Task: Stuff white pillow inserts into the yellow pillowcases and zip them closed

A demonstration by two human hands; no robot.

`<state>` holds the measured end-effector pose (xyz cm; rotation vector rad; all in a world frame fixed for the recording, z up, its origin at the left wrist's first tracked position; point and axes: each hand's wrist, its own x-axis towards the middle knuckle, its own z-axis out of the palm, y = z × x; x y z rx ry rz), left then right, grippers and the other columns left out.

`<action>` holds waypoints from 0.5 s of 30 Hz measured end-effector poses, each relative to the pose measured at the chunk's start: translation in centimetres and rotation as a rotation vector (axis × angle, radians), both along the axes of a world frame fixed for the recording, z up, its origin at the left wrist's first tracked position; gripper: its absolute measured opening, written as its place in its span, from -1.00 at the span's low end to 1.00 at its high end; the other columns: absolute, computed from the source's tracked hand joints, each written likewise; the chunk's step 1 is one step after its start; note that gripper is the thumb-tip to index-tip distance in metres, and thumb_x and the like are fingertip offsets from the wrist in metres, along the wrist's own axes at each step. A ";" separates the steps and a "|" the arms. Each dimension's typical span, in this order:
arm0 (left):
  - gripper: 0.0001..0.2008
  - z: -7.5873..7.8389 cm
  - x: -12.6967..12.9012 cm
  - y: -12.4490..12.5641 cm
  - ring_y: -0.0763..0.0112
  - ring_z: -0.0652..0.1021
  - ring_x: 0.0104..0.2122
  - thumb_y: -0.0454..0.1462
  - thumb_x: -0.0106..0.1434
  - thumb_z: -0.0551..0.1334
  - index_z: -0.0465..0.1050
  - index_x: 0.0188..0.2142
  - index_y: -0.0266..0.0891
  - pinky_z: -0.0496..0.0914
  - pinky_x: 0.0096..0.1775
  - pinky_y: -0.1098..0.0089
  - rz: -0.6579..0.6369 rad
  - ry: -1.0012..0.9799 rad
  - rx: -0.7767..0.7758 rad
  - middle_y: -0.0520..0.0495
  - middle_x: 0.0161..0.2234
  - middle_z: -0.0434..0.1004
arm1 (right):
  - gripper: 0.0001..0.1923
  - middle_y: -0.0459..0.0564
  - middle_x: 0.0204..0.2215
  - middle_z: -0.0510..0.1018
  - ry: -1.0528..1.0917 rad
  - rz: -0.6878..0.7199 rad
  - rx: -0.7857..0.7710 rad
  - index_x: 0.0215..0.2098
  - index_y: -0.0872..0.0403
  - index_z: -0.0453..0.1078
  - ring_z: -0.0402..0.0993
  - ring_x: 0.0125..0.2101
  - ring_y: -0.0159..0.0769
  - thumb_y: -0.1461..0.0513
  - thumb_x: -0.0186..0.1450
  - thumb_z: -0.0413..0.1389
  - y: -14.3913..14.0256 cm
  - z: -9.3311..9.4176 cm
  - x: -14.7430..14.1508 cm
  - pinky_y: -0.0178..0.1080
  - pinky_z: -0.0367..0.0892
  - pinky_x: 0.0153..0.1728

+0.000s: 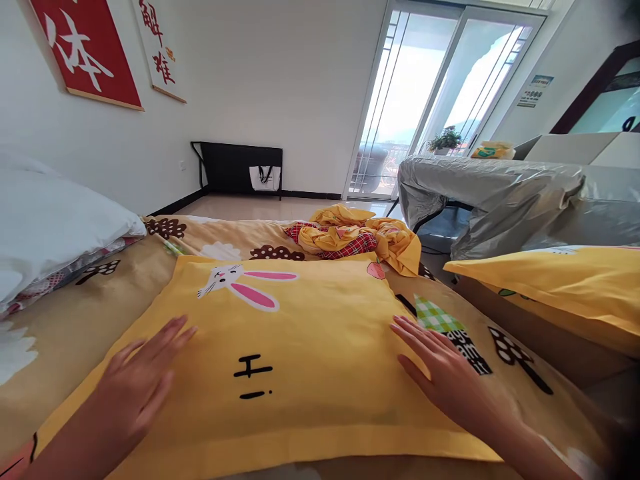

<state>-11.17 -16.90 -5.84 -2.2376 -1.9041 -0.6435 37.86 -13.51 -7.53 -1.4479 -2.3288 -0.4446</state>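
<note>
Lying flat on the bed (60,347), the yellow pillow (300,340) with its rabbit print sits between both hands. The left hand (137,380) and right hand (440,367) press on it, fingers spread, gripping nothing. Crumpled yellow bedding (360,240) lies beyond, a second pillow (565,280) to the right.

Two bare hands and forearms enter from the bottom of the frame. The left hand (137,383) appears at the lower left, its forearm running off the bottom left corner. The right hand (445,373) appears at the lower right, its forearm running off toward the bottom right corner. Both arms are uncovered as far as the frame shows: no sleeves, cuffs or gloves. No rings, watch, bracelets or bands show on the fingers or wrists. The fingernails look short and unpainted. The fingers are slender. Nothing else of the person is visible.
</note>
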 end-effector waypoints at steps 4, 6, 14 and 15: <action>-0.44 5.9 9.3 9.5 0.27 0.14 0.28 -0.35 0.24 -0.08 0.20 0.23 -0.20 0.08 0.23 0.12 -0.233 0.247 -0.169 -0.03 0.31 0.05 | -0.50 0.07 0.26 0.21 -0.052 0.242 -0.141 0.27 0.10 0.14 0.09 0.26 -0.21 0.14 0.41 -0.15 7.5 5.9 -10.3 -0.06 0.11 0.20; -0.47 7.3 13.0 14.4 0.23 0.18 0.27 -0.42 0.23 -0.05 0.23 0.20 -0.33 0.05 0.23 0.09 -0.191 0.263 -0.217 -0.19 0.28 0.12 | -0.53 0.06 0.26 0.21 -0.043 0.240 -0.224 0.24 0.11 0.18 0.07 0.27 -0.22 0.19 0.40 -0.12 11.6 6.9 -14.1 -0.08 0.06 0.21; -0.51 -3.2 15.8 21.5 0.29 0.19 0.26 -0.25 0.37 -0.15 0.17 0.23 -0.31 0.07 0.24 0.12 -0.023 0.141 -0.327 -0.19 0.27 0.15 | -0.50 0.05 0.25 0.24 0.054 0.002 -0.524 0.26 0.07 0.15 0.08 0.26 -0.23 0.13 0.43 -0.26 19.5 -1.2 -18.0 -0.05 -0.01 0.20; -0.51 -3.9 15.5 21.9 0.30 0.17 0.27 -0.23 0.37 -0.15 0.17 0.24 -0.28 0.05 0.24 0.12 -0.020 0.131 -0.339 -0.16 0.28 0.13 | -0.49 0.03 0.26 0.21 0.055 0.000 -0.544 0.27 0.05 0.14 0.06 0.27 -0.25 0.11 0.43 -0.28 19.9 -1.7 -17.7 -0.06 -0.03 0.21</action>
